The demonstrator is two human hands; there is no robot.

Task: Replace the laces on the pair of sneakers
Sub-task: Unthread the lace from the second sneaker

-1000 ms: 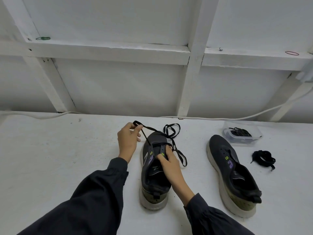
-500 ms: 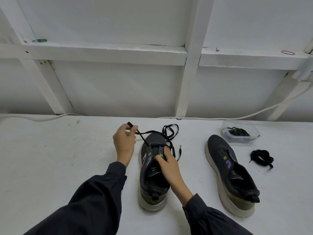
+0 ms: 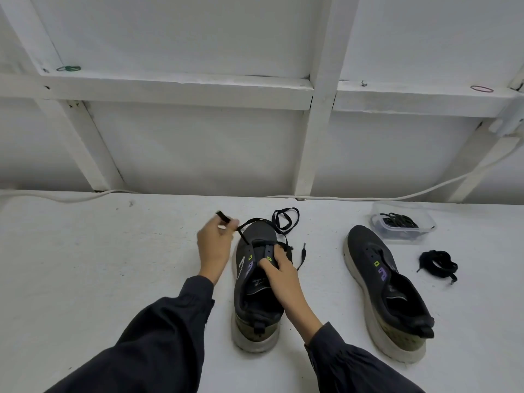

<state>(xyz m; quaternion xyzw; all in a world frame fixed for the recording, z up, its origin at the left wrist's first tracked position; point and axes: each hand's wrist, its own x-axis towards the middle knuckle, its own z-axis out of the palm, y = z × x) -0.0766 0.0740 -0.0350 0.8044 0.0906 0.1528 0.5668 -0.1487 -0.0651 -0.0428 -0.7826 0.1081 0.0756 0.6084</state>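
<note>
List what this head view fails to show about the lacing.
- Left hand: motion-blurred, so its grip on the lace end is unclear.
- Right-side eyelets of the near sneaker: covered by the right hand.
- Container contents: a dark tangle, too small to count.

The near sneaker (image 3: 256, 285) is standing on the surface (image 3: 99, 265) straight ahead of me, toe pointing away. My left hand (image 3: 214, 245) is sitting just left of its toe, pinching the lace (image 3: 246, 224); my right hand (image 3: 279, 272) is resting on its tongue. The lace is looping onto the surface beyond the toe. To this sneaker's right the other sneaker (image 3: 382, 285) is lying well apart. Farther right a loose lace bundle (image 3: 438, 263) is lying, and behind that a tub (image 3: 402, 225) is holding more laces.
</note>
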